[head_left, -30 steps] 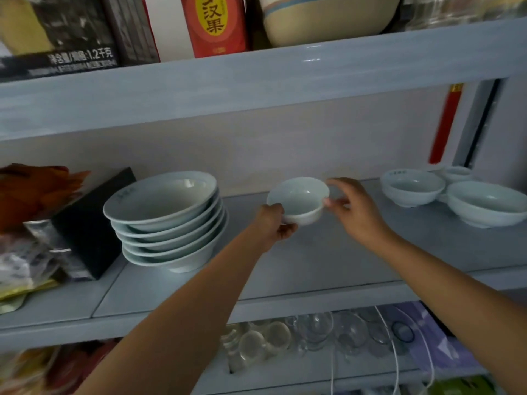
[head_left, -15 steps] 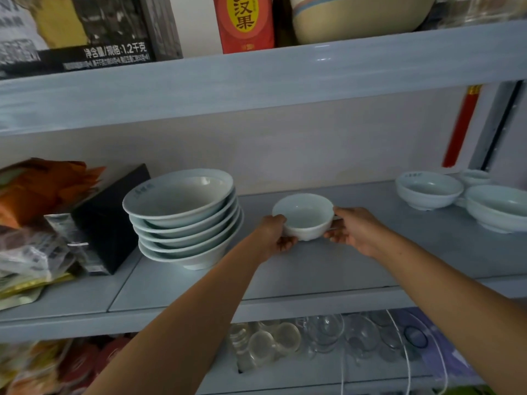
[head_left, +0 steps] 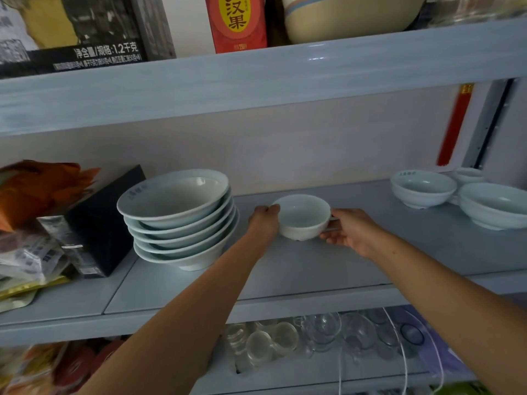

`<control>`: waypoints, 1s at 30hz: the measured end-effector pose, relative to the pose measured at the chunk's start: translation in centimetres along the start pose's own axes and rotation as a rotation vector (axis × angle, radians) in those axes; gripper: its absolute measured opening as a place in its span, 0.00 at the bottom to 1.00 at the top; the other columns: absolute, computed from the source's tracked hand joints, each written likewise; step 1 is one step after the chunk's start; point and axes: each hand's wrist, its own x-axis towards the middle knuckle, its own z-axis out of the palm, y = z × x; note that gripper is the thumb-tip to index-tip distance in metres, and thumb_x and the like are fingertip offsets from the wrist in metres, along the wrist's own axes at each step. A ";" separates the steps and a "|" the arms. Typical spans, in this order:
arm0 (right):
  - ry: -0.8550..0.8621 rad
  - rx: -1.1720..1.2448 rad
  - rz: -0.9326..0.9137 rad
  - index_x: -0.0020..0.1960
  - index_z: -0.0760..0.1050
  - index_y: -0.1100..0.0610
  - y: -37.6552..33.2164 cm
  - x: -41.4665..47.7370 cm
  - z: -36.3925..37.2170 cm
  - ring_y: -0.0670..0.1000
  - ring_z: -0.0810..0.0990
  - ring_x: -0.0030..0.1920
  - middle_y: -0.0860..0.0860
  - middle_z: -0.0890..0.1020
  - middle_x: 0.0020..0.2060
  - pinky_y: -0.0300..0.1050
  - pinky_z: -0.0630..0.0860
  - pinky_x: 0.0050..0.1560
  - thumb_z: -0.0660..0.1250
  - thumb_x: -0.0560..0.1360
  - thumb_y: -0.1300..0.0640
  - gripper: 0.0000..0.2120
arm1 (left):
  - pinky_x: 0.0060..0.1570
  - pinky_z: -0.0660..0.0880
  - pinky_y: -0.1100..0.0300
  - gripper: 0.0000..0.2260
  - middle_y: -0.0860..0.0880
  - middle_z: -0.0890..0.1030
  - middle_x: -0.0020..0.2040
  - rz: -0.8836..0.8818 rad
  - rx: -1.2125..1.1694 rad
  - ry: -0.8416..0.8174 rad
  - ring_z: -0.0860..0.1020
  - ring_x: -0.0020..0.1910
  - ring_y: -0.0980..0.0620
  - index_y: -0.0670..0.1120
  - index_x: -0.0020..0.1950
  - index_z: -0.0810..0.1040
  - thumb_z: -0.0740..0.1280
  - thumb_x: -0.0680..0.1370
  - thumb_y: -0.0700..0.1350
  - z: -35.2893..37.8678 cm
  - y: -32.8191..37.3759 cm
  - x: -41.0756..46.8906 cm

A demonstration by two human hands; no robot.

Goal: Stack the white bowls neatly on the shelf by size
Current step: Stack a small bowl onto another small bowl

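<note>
A small white bowl [head_left: 302, 216] rests upright on the grey shelf [head_left: 299, 269], right of a stack of several large white bowls [head_left: 176, 218]. My left hand [head_left: 263, 223] grips the small bowl's left rim, thumb over the edge. On its right side, my right hand [head_left: 349, 230] touches the bowl with fingertips under the rim. Three more white bowls stand at the far right: one medium bowl [head_left: 423, 188], a wider bowl [head_left: 496, 205] in front, and a small bowl [head_left: 467, 175] partly hidden behind them.
A black box [head_left: 105, 220] and snack bags [head_left: 31, 223] crowd the shelf's left end. The upper shelf [head_left: 256, 78] hangs low, carrying boxes and a tan bowl [head_left: 348, 15]. Glass cups [head_left: 308, 337] fill the shelf below. A red strip [head_left: 454, 124] hangs at the back right.
Both hands have lowered the small bowl from the air onto the shelf beside the large stack. The camera has shifted left.
</note>
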 end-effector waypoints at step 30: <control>0.433 0.417 0.009 0.72 0.63 0.54 -2.7 3.4 -17.2 0.61 0.76 0.59 0.59 0.71 0.66 0.56 0.81 0.43 0.61 0.79 0.59 0.22 | 0.53 0.73 0.57 0.17 0.44 0.78 0.56 0.022 -0.358 -0.505 0.78 0.51 0.46 0.44 0.64 0.73 0.60 0.80 0.52 18.2 7.9 -3.0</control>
